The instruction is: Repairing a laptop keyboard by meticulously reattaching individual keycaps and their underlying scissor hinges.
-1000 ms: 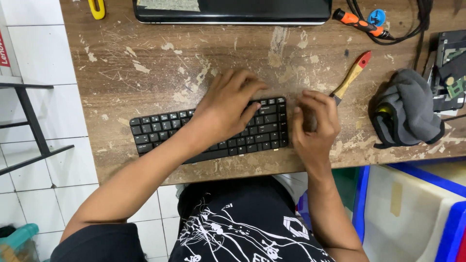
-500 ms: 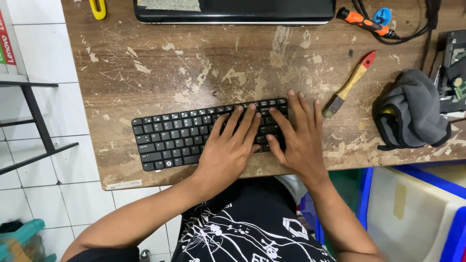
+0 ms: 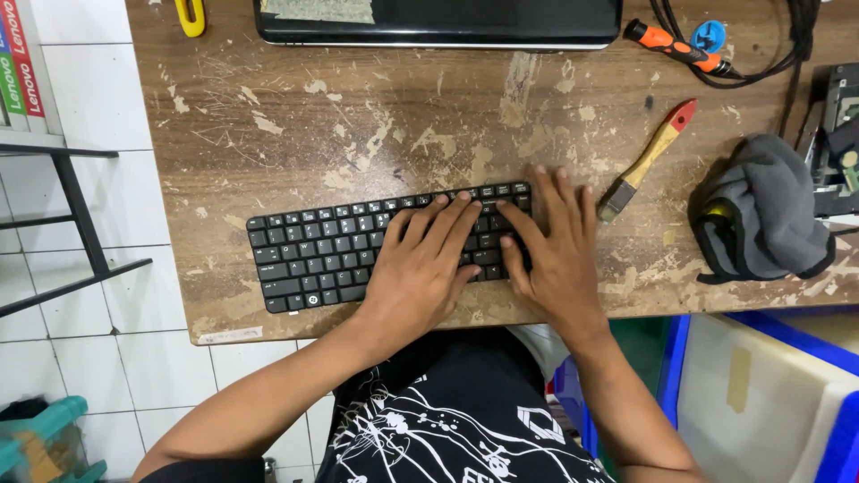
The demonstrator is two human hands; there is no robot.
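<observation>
A black keyboard (image 3: pixel 322 250) lies flat near the front edge of a worn wooden table (image 3: pixel 358 116). My left hand (image 3: pixel 420 268) rests palm down on its middle keys, fingers spread toward the top row. My right hand (image 3: pixel 555 255) lies palm down over the keyboard's right end, fingers apart, and hides that end. Neither hand grips anything. A small paintbrush (image 3: pixel 646 161) with a yellow handle and red tip lies just right of my right hand.
A closed black laptop (image 3: pixel 438 22) sits at the table's back. An orange screwdriver (image 3: pixel 676 46) and black cables (image 3: pixel 787 45) lie back right. A grey cloth (image 3: pixel 765 210) sits at the right. Blue and white bins (image 3: pixel 778 394) stand below. A black metal rack (image 3: pixel 72 215) stands left.
A second ago my left hand covered the keyboard and my right gripped its right end. Both hands now lie flat with fingers spread on the right half of the keys.
</observation>
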